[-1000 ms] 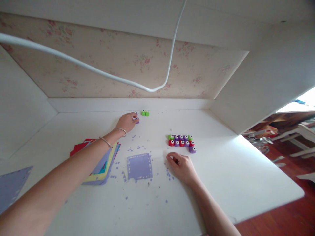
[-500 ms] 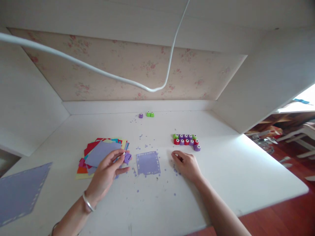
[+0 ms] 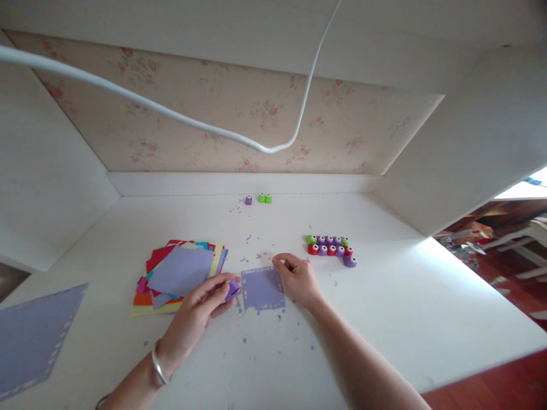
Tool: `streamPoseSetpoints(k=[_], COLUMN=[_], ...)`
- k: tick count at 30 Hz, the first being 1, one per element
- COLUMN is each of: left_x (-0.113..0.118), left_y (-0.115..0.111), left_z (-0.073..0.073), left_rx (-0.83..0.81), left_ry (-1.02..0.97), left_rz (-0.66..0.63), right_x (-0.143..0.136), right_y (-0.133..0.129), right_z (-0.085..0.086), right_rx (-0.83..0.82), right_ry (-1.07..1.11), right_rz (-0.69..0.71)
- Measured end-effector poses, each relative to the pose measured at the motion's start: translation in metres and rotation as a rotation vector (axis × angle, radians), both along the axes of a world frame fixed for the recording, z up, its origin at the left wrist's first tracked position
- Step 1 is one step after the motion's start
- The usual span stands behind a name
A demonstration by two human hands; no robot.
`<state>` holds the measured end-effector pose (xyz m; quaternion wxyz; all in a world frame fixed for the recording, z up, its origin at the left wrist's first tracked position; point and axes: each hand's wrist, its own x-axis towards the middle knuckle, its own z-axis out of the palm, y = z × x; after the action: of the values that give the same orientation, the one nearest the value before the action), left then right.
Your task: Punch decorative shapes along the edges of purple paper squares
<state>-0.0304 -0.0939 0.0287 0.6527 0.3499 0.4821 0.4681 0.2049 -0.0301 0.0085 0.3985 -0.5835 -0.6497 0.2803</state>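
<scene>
My left hand (image 3: 200, 307) is closed around a small purple craft punch (image 3: 232, 290), whose dark slot faces the square of paper beside it. That purple paper square (image 3: 262, 289) lies flat on the table, with punched holes along its edges. At the square's upper right corner is my right hand (image 3: 297, 279), its thumb and fingers pinched together. Whether they grip the corner or something tiny is hidden. Small purple punched-out bits (image 3: 245, 340) lie scattered around the square.
A pile of coloured paper (image 3: 182, 270) lies at left, with a larger punched purple sheet (image 3: 40, 341) beyond. Rows of red, green and purple punches (image 3: 332, 250) stand at right. A purple punch (image 3: 248, 200) and two green punches (image 3: 265, 198) sit near the back.
My right hand has moved left, from the bare table to the paper square's upper right corner. My left hand has brought the purple punch slightly right and nearer, close to the square's left edge.
</scene>
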Motion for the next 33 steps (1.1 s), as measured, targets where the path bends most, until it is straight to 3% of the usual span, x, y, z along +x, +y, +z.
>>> streamPoseSetpoints(k=[10, 19, 30, 33], left_x=[0.002, 0.002, -0.005, -0.006], left_y=[-0.006, -0.009, -0.003, -0.002], left_z=[-0.002, -0.006, -0.002, -0.004], left_rx=[0.075, 0.089, 0.367, 0.484], left_ry=[0.211, 0.241, 0.563, 0.632], left_rz=[-0.078, -0.108, -0.103, -0.088], right_x=[0.005, 0.008, 0.008, 0.009], right_y=[0.0, -0.001, -0.006, -0.016], right_z=[-0.003, 0.001, 0.003, 0.011], right_rx=[-0.06, -0.067, -0.046, 0.037], right_ry=[-0.026, -0.086, -0.141, -0.168], right_rz=[0.126, 0.172, 0.214, 0.326])
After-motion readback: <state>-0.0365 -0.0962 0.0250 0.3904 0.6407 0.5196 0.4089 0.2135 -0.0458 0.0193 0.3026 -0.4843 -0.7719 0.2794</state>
